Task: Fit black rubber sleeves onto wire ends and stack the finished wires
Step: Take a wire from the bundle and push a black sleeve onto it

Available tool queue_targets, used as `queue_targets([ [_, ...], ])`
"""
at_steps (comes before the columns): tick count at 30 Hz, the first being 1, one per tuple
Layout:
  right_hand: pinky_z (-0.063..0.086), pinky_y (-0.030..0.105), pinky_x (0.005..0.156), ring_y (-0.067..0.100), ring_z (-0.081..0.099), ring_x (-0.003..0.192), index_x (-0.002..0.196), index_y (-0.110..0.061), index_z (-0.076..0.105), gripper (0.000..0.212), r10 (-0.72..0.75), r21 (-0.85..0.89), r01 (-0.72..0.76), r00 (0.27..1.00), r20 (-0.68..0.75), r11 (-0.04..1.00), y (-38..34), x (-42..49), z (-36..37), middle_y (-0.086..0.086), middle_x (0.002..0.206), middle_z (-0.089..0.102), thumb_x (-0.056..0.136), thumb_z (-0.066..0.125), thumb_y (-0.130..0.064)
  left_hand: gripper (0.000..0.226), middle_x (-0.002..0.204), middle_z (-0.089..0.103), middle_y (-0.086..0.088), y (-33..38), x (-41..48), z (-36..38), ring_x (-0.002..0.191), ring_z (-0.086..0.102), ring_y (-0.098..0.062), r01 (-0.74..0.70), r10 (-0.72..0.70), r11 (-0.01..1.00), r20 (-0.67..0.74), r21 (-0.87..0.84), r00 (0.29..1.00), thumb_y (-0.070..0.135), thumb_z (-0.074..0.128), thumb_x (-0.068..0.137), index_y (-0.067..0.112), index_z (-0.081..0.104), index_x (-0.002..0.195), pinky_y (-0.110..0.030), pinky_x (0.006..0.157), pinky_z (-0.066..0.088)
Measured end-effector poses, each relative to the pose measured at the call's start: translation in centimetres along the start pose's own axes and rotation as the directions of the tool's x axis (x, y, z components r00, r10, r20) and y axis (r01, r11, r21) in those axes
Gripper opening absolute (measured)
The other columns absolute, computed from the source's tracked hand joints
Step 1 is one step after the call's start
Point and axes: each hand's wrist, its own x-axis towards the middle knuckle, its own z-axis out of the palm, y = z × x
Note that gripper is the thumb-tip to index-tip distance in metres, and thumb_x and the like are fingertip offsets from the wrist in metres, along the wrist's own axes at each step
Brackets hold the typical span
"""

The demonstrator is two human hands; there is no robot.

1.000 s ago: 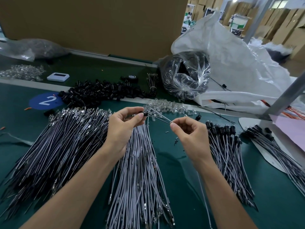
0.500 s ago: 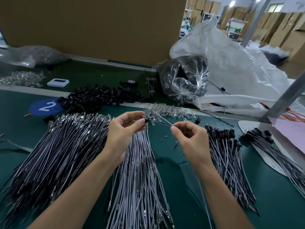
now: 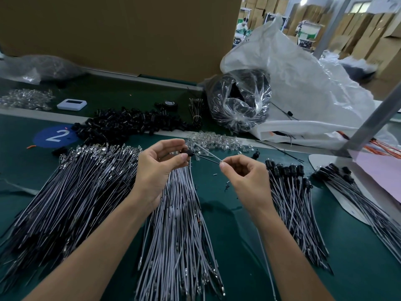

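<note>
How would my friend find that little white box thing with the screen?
Find the big brown cardboard wall behind the green table. Under its left part, just beyond the blue circle marked 2, lies the little white box. It alone is flat, white and rectangular, with a dark screen.

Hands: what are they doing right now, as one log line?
left hand: pinches black sleeve | right hand: pinches wire | stage: sleeve at wire end, not stacked

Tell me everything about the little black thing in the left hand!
The black sleeve is a small, stubby, rubbery-looking tube, held up in the air. The left hand pinches it between thumb and fingertip. A thin grey wire runs from it to the right hand, which pinches the wire.
</note>
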Motion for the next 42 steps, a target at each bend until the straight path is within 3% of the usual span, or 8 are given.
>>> queue_targets([
  [7,0.045,0.016,0.057,0.002,0.054,0.057,0.079,-0.017,0.073,0.008,-0.005,0.009,0.005,1.0,0.005,1.0,0.0,-0.1,0.2,-0.011,0.063,0.065,0.086,0.073,-0.014,0.034,0.092,0.076,-0.002,-0.2,0.0,0.0,0.084,0.072,-0.015,0.003,-0.004,1.0,0.015,0.03,1.0,-0.014,0.068,0.076,0.01,0.07,0.101,-0.021,0.073,0.057],
  [11,0.046,0.018,0.058,0.004,0.054,0.058,0.079,-0.017,0.072,0.008,-0.026,0.022,0.027,0.999,-0.045,0.999,0.1,-0.1,0.0,-0.009,0.064,0.064,0.087,0.072,-0.014,0.034,0.09,0.076,-0.003,-0.1,-0.1,0.2,0.083,0.072,-0.016,0.001,-0.001,1.0,0.005,0.012,1.0,-0.002,0.074,0.068,0.009,0.071,0.1,-0.025,0.075,0.058],
  [16,0.046,0.017,0.058,0.004,0.056,0.059,0.078,-0.019,0.072,0.009,-0.011,-0.007,0.011,1.0,0.005,1.0,0.2,-0.1,0.3,-0.008,0.065,0.066,0.086,0.073,-0.015,0.034,0.083,0.075,0.001,-0.1,-0.1,0.3,0.08,0.071,-0.015,-0.001,0.001,1.0,0.006,0.013,1.0,0.007,0.078,0.063,0.01,0.072,0.096,-0.024,0.073,0.058],
  [20,0.049,0.021,0.061,0.008,0.062,0.064,0.077,-0.021,0.073,0.009,-0.002,-0.023,0.002,1.0,0.025,1.0,0.3,-0.1,0.4,-0.002,0.071,0.071,0.085,0.074,-0.017,0.022,0.084,0.076,-0.003,-0.4,-0.2,0.5,0.078,0.071,-0.014,-0.018,0.01,0.993,0.07,0.114,0.997,-0.003,0.077,0.072,0.011,0.073,0.088,-0.021,0.073,0.057],
  [27,0.048,0.023,0.059,0.006,0.058,0.061,0.079,-0.018,0.073,0.008,-0.008,-0.036,0.009,0.999,0.039,0.999,0.3,-0.3,0.8,-0.004,0.068,0.068,0.086,0.073,-0.014,0.026,0.088,0.077,-0.002,-1.0,-0.6,1.1,0.081,0.072,-0.01,-0.001,-0.024,0.989,0.163,0.148,0.986,-0.004,0.078,0.071,0.009,0.072,0.093,-0.018,0.073,0.056],
  [31,0.052,0.028,0.062,0.011,0.061,0.063,0.081,-0.017,0.073,0.005,-0.022,-0.007,0.022,1.0,-0.006,1.0,0.2,-0.3,0.7,-0.003,0.069,0.069,0.086,0.074,-0.015,0.022,0.084,0.077,-0.008,-0.9,-0.7,1.2,0.077,0.073,-0.015,0.038,-0.047,0.997,0.153,0.061,0.987,0.004,0.076,0.066,0.008,0.074,0.088,-0.019,0.069,0.056],
  [36,0.053,0.021,0.064,0.01,0.063,0.066,0.081,-0.026,0.075,0.016,-0.094,0.014,0.097,0.986,-0.14,0.995,0.0,0.1,-0.4,-0.007,0.072,0.072,0.084,0.075,-0.011,0.018,0.082,0.076,-0.012,-0.5,-0.2,0.5,0.074,0.074,-0.019,0.123,-0.117,0.981,0.052,-0.147,0.992,0.004,0.073,0.064,0.007,0.076,0.081,-0.021,0.067,0.058],
  [42,0.046,0.015,0.06,0.005,0.061,0.063,0.082,-0.023,0.076,0.018,-0.167,-0.128,0.154,0.982,-0.093,0.98,0.2,0.2,-0.8,-0.006,0.075,0.071,0.079,0.078,-0.005,0.02,0.079,0.075,-0.011,-0.2,0.2,-0.2,0.073,0.073,-0.018,0.133,-0.141,0.957,-0.016,-0.258,0.99,0.003,0.072,0.065,0.003,0.073,0.085,-0.02,0.065,0.058],
])
